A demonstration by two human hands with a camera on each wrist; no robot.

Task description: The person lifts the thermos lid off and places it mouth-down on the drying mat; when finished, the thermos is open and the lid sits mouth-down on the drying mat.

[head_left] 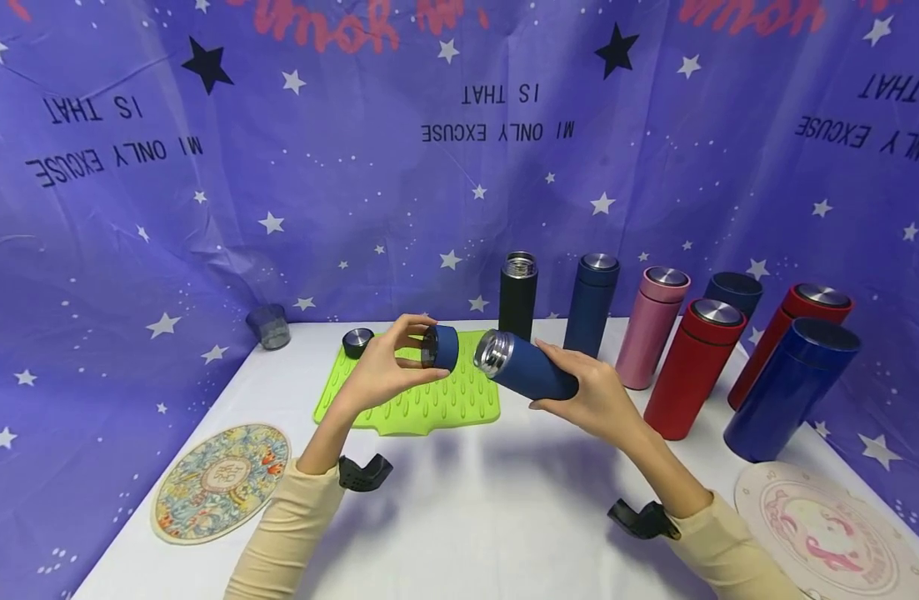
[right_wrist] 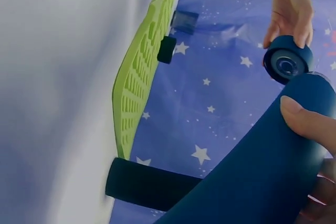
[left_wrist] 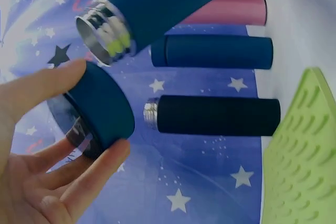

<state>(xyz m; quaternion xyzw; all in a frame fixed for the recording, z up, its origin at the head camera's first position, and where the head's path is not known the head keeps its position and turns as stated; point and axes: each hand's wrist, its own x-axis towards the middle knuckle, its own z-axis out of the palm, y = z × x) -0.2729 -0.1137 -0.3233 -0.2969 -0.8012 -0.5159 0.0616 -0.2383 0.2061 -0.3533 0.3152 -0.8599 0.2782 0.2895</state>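
My left hand pinches a dark blue bottle lid between thumb and fingers. In the right wrist view the inside of the lid shows. My right hand grips the body of a matching dark blue thermos bottle, tilted with its bare steel threaded neck toward the lid. Lid and neck are apart, with a small gap between them in the head view. Both are held in the air over the table, near a green drying mat. In the left wrist view the bottle's neck is above the lid.
A lidless black bottle stands behind the mat; a black lid lies on the mat's left. Several capped bottles, including a pink one and a red one, stand at right. A glass and round placemats lie around.
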